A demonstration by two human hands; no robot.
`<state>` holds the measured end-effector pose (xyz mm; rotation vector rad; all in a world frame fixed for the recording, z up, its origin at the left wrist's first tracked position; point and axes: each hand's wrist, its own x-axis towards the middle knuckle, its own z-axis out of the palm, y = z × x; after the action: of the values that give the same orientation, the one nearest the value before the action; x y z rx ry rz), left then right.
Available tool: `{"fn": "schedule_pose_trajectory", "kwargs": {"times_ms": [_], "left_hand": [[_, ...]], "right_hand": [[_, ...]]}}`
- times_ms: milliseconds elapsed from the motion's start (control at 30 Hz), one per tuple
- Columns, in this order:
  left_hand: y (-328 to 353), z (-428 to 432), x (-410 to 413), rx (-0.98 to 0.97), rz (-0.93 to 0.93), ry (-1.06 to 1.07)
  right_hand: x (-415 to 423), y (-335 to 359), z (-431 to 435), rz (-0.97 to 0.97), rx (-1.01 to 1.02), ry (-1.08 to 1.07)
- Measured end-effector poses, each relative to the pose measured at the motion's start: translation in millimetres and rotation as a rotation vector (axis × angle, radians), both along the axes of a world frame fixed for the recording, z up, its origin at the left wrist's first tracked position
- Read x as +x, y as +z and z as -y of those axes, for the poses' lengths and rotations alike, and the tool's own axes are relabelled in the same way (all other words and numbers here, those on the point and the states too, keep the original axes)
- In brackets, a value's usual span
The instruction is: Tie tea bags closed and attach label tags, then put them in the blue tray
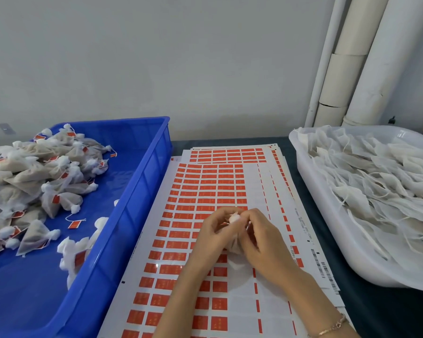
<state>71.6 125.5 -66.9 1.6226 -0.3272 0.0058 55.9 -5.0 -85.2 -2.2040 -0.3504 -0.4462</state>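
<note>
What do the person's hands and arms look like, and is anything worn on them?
The left hand and the right hand are both bare, with no gloves. The forearms are bare too, and no sleeve shows in the picture. A thin, copper-coloured chain bracelet sits on the right wrist. No watch shows on either wrist.

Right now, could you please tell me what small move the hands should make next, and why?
Probably cinch the tea bag shut: the left hand and right hand both pinch it over the label sheet, its white top bunched between the fingertips. It seems too early for the blue tray.
</note>
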Motion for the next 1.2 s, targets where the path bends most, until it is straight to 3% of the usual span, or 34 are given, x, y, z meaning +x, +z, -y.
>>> {"fn": "schedule_pose_trajectory", "kwargs": {"times_ms": [133,667,833,1033,1200], "left_hand": [[-4.2,1.2,2.1,0.035,0.051,0.004],[-6.2,-1.4,4.4,0.064,0.061,0.105],[-5.1,-1.5,3.7,0.070,0.048,0.093],[-2.6,-0.5,1.8,0.065,0.030,0.107],[-2.2,-0.1,2.8,0.048,0.035,0.126]], "right_hand": [[0.0,-0.7,1.1,-0.032,0.005,0.008],[6.3,19.3,6.7,-0.499,0.489,0.126],[11.2,27.2,11.4,-0.741,0.836,0.083],[9.4,28.4,19.5,-0.851,1.273,0.345],[9.9,28.6,23.4,-0.919,1.594,0.432]]}}
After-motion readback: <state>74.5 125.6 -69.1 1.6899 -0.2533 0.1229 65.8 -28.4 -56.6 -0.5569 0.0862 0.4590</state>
